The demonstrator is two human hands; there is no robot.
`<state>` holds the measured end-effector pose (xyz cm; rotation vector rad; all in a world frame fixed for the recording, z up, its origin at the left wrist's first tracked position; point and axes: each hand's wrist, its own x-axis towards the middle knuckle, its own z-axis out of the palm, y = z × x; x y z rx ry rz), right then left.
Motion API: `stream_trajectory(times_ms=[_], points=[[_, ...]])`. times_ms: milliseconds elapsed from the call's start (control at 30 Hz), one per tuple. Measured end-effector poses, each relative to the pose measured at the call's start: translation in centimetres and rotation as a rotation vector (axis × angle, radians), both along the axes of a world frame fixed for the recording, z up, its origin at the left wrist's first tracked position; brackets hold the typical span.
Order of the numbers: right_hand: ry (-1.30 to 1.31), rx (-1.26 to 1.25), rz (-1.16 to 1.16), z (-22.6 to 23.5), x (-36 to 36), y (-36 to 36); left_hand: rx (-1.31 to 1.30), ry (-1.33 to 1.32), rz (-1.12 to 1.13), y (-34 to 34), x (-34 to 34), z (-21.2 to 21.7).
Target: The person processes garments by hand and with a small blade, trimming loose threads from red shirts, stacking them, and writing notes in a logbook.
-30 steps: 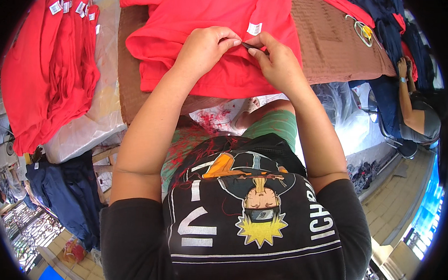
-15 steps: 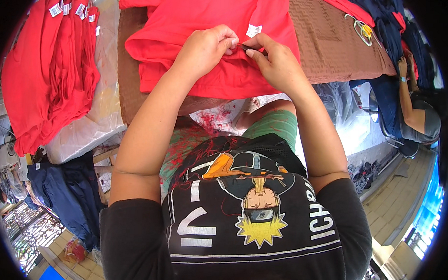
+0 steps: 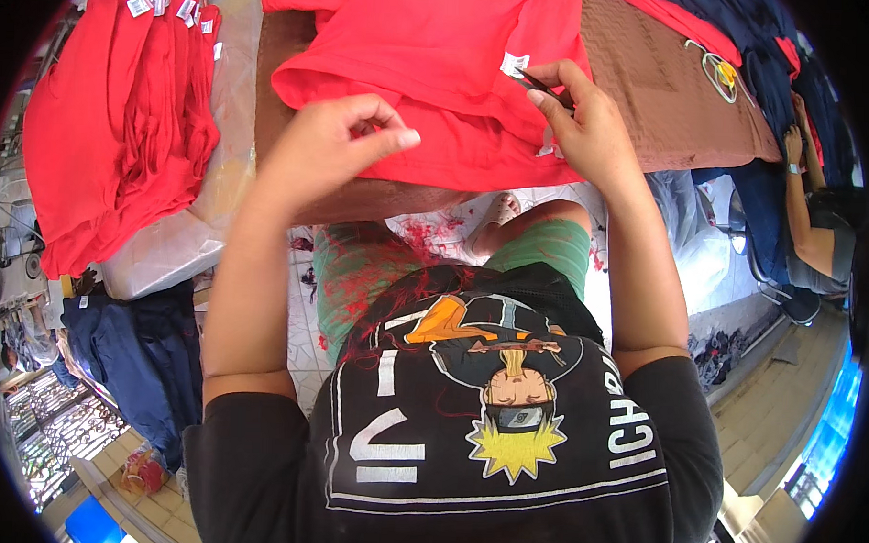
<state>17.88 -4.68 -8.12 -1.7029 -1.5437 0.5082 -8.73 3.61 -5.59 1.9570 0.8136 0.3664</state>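
A red garment (image 3: 433, 51) with a white label (image 3: 514, 65) lies spread over the brown-covered table in front of me. My right hand (image 3: 584, 114) is closed round small dark thread snips (image 3: 534, 81), their pointed blades just beside the label. My left hand (image 3: 348, 139) is raised at the garment's near left edge, slightly blurred. Its thumb and fingers are pressed together; whatever they may hold is too small to make out. Red thread scraps (image 3: 372, 279) cling to my green shorts and black shirt.
A pile of red garments (image 3: 124, 127) lies at left on a plastic-wrapped stack (image 3: 167, 253), dark blue garments (image 3: 135, 357) below it. A yellow-and-white cord (image 3: 719, 76) rests on the brown table cover (image 3: 650, 116). At far right, another person's arm (image 3: 808, 203) reaches among dark cloth.
My hands have moved apart. The left has drawn back left and toward me from the garment; the right has shifted slightly right with the snips, whose blades now show more.
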Motion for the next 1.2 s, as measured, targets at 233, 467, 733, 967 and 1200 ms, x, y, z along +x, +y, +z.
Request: stream_trajectory(times_ms=[233,467,733,967,1200], points=[[0.067,-0.082,-0.068,-0.7,0.9,-1.0,0.399,0.096,0.264,-2.6,-0.3,-5.8],[0.025,0.091,-0.196,-1.0,6.7,-3.2,-0.031,0.446,-0.254,-4.3,-6.1,3.0],[-0.359,0.068,0.041,-2.0,3.2,-4.4,0.673,0.038,-0.108,-1.8,5.1,-3.3],[0.097,-0.096,-0.114,-2.6,6.4,-5.0,0.514,0.037,0.034,3.2,8.4,-5.8],[0.130,-0.130,-0.251,-4.6,7.4,-4.0,0.432,0.070,0.111,3.9,9.8,-5.3]])
